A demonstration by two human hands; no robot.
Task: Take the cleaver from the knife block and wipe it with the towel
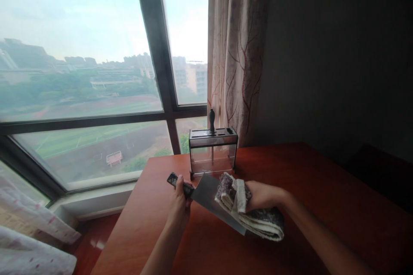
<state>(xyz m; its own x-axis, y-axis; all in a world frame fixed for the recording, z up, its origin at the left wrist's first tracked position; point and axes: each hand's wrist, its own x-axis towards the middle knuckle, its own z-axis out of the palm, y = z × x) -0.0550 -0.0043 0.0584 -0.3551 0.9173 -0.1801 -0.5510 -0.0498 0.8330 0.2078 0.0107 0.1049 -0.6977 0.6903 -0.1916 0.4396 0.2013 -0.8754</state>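
Head view, looking down on a reddish-brown table (135, 223) beside a window (77, 38). I see both of the person's hands above the tabletop, near the middle. Left hand (180, 202) is closed around the dark handle of a broad-bladed knife (206, 197), thumb lying along the top; the handle's end pokes out past the fingers. Blade slants down and to the right, its far part under a folded cloth (266, 223), with one lower corner showing. Right hand (261, 195) grips that cloth, grey-purple with pale edges, folded in thick layers against the blade; I cannot tell whether it wraps the back face too, and most of those fingers are hidden. Just behind the knife stands a clear-sided rack (200, 139) with a slotted top, upright on the table. One dark-handled tool (212, 120) sits upright in it. Beyond the rack, a branch-patterned curtain (238, 51) hangs next to the window.
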